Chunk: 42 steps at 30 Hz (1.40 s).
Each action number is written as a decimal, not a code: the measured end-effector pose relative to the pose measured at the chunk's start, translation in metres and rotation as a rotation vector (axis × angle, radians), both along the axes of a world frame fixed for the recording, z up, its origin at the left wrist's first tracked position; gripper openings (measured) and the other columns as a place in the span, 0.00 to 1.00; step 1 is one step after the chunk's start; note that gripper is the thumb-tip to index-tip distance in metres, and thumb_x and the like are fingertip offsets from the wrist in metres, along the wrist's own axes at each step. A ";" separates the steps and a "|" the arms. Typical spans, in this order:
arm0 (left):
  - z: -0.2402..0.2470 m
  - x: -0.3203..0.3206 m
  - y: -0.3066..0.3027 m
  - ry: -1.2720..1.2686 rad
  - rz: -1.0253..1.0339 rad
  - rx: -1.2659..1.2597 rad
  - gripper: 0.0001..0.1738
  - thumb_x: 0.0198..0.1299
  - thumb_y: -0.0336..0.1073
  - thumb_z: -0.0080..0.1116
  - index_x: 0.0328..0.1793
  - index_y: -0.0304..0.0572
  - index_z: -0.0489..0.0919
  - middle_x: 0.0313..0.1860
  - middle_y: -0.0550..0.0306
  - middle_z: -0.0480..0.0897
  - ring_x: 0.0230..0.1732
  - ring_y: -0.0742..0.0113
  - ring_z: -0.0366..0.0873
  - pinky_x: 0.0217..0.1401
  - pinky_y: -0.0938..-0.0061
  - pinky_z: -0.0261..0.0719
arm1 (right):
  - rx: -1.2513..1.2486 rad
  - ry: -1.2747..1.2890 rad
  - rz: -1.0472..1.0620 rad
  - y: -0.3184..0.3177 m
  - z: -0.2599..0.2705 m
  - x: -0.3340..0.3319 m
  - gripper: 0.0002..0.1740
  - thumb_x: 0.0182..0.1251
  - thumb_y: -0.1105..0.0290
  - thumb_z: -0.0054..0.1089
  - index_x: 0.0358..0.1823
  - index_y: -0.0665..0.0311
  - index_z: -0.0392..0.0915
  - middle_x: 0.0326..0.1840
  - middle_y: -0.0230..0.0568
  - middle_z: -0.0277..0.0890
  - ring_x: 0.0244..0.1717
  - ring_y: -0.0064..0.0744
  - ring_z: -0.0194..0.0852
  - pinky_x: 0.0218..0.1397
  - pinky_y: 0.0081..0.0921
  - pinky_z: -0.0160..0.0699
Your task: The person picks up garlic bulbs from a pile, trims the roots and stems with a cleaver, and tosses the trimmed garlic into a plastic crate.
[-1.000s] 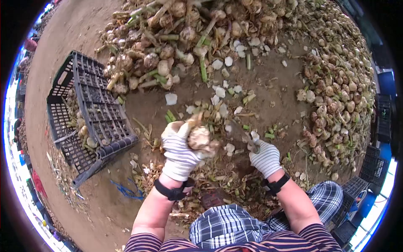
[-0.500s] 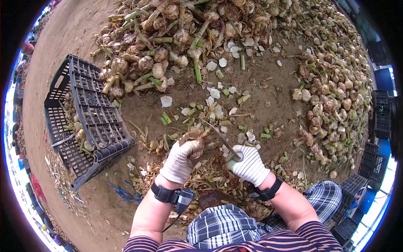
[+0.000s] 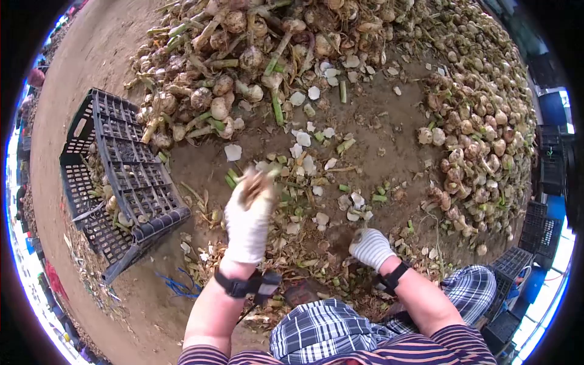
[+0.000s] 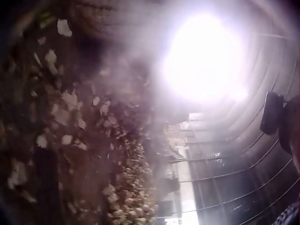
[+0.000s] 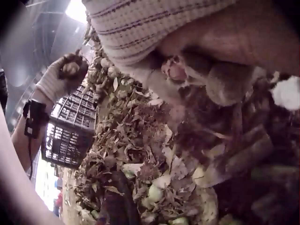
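Observation:
My left hand (image 3: 246, 216), in a white striped glove, is raised above the trimmings and grips a garlic bulb (image 3: 254, 187) that is blurred by motion. The right wrist view shows the same bulb (image 5: 71, 69), brown and round, in the curled left fingers. My right hand (image 3: 371, 248), gloved alike, is low over the litter on the right, its fingers curled round the knife, which is mostly hidden now. Cut stems and pale peelings (image 3: 303, 139) lie between and ahead of the hands. The left wrist view is washed out by glare and shows neither hand's grip.
A large heap of untrimmed garlic (image 3: 237, 67) with stems lies ahead. Trimmed bulbs (image 3: 480, 140) are piled along the right. A black plastic crate (image 3: 131, 173) lies tipped on the left, with blue twine (image 3: 176, 281) near it. Dry leaves and stem scraps (image 3: 316, 267) cover the ground before my knees.
Half a second ago the knife blade was at the garlic's stem, both hands close together. Now the left hand has lifted away leftward with the bulb, and the right has dropped back slightly to the right.

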State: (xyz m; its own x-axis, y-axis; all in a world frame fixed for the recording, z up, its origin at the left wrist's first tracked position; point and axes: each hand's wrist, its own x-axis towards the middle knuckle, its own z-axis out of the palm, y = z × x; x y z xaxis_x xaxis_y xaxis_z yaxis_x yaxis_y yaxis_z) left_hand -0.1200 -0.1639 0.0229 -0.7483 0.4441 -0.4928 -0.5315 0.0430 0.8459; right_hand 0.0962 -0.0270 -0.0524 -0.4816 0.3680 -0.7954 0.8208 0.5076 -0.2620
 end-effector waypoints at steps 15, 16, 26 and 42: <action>-0.107 -0.020 -0.033 1.049 -1.112 -0.945 0.37 0.58 0.57 0.52 0.72 0.53 0.63 0.72 0.45 0.60 0.76 0.47 0.50 0.77 0.50 0.41 | -0.088 0.406 -1.057 0.086 -0.039 0.001 0.12 0.48 0.75 0.66 0.36 0.67 0.77 0.25 0.32 0.76 0.23 0.24 0.68 0.27 0.26 0.70; -0.114 -0.013 -0.071 1.088 -0.980 -0.962 0.37 0.56 0.61 0.52 0.70 0.54 0.65 0.70 0.45 0.64 0.74 0.48 0.54 0.75 0.45 0.42 | -0.190 0.382 -1.118 0.083 -0.032 -0.004 0.12 0.48 0.75 0.67 0.35 0.65 0.77 0.23 0.31 0.75 0.22 0.24 0.67 0.26 0.27 0.69; -0.020 -0.177 0.028 1.220 -0.027 -0.920 0.52 0.45 0.61 0.66 0.73 0.44 0.59 0.69 0.39 0.65 0.71 0.46 0.60 0.75 0.57 0.51 | -0.130 0.543 -1.103 0.067 -0.080 -0.013 0.13 0.48 0.80 0.65 0.37 0.68 0.77 0.26 0.31 0.75 0.24 0.23 0.67 0.29 0.23 0.70; -0.050 -0.104 -0.044 1.045 -0.444 -1.158 0.37 0.39 0.47 0.64 0.61 0.49 0.72 0.66 0.48 0.67 0.68 0.49 0.61 0.68 0.39 0.49 | -0.089 0.700 -1.060 0.065 -0.106 -0.007 0.11 0.53 0.79 0.61 0.40 0.71 0.77 0.32 0.35 0.79 0.28 0.20 0.71 0.34 0.20 0.72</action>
State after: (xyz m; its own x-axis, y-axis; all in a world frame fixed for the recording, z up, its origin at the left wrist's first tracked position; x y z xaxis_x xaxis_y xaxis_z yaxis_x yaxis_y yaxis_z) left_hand -0.2237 -0.2077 -0.0274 -0.8746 0.4773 -0.0853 0.4512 0.8655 0.2176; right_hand 0.0888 0.0377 -0.1586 -0.3107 0.7868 -0.5334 0.4855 -0.3511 -0.8007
